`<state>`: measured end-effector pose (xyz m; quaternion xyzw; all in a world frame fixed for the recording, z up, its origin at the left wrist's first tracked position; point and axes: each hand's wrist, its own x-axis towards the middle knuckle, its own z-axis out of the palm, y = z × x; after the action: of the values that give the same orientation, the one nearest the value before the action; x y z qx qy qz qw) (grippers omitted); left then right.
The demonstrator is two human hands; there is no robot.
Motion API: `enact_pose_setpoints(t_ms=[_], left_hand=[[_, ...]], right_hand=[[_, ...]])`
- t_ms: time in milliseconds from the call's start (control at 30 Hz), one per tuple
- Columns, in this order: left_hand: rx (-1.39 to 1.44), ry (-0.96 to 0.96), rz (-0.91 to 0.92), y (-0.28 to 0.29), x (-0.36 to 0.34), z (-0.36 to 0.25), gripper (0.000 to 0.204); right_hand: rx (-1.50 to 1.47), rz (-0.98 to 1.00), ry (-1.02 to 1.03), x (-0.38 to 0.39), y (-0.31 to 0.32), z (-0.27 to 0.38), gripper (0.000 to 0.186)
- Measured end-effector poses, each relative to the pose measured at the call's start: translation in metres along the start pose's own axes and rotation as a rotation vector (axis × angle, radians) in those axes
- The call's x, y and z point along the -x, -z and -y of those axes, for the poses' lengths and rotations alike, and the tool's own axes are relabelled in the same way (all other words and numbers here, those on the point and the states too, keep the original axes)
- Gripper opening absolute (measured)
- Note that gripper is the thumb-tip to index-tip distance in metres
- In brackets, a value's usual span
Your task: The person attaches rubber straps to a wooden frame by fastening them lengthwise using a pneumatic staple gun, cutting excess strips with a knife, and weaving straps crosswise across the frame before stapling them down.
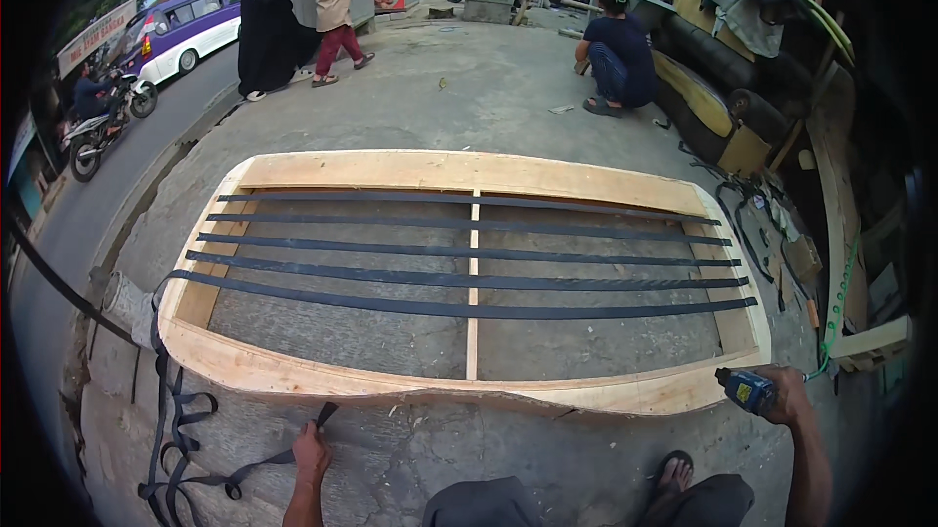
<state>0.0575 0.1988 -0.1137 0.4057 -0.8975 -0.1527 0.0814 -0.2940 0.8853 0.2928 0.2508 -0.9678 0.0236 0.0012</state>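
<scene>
Foreground, nearest my camera: the wearer's knees (484, 505) in dark trousers, with a sandalled foot (674, 474) on the concrete ground (576, 444). Left hand (313, 451): closed around a loose black strap (261, 469) near its end, just in front of the frame's near edge; I see the strap lying in loops beside the frame's left end. Right hand (785, 396): wrapped around a blue-and-black tool (750, 391), its nose at the frame's near right corner; whether they touch, I cannot tell. A green hose (842, 304) shows beyond this hand. Centre: the wooden frame (469, 169), lying flat on the ground, crossed lengthwise by five black bands (606, 312) over a middle bar (473, 346). Beyond: a crouching person (623, 53).
</scene>
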Motion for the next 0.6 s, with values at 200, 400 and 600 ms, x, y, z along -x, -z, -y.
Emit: enact_pose_setpoints(t_ms=[200, 400, 600], left_hand=[[0.438, -0.593, 0.367, 0.072, 0.029, -0.254, 0.023], [0.097, -1.017, 0.463, 0.062, 0.039, -0.489, 0.065], [-0.229, -0.985, 0.650, 0.008, 0.055, -0.577, 0.102]], right_hand=[[-0.021, -0.036, -0.203, 0.004, 0.029, -0.050, 0.045], [-0.035, -0.010, -0.203, -0.008, -0.010, -0.166, 0.051], [-0.120, 0.062, -0.200, -0.013, -0.046, -0.310, 0.046]])
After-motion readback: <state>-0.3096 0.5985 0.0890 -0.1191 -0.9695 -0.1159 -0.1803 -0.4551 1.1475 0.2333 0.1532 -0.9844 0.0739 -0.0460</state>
